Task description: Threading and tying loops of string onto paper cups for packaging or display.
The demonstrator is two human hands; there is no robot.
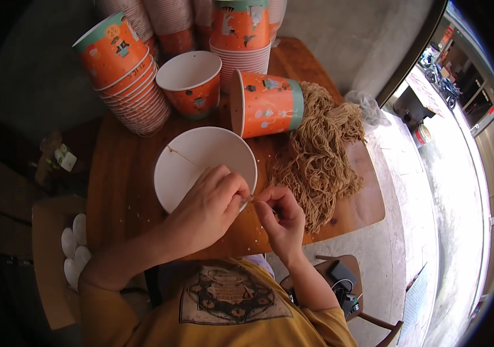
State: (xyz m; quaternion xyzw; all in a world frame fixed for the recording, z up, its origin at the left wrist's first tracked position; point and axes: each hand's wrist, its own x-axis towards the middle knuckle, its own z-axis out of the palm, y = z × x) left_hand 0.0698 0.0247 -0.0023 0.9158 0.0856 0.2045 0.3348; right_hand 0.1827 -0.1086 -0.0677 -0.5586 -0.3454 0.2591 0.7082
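A large paper bucket [171,179] stands in front of me with its white inside facing up. A thin brown string [182,154] runs across its inside from the far left wall and passes behind my left hand. Over the bucket's near right rim, my left hand [215,199] is closed in a pinch on the string. My right hand [283,218] meets it just outside the rim, thumb and forefinger pinching the string too. The exact crossing of the string between the fingertips is too small to make out. A heap of brown string [328,156] lies right of the bucket.
An orange and green bucket [270,104] lies on its side, another [192,84] stands upright. A leaning stack [122,75] and further stacks [241,34] line the wooden table's [362,196] back. A cardboard box [50,260] with white cups sits lower left; a chair [351,283] stands lower right.
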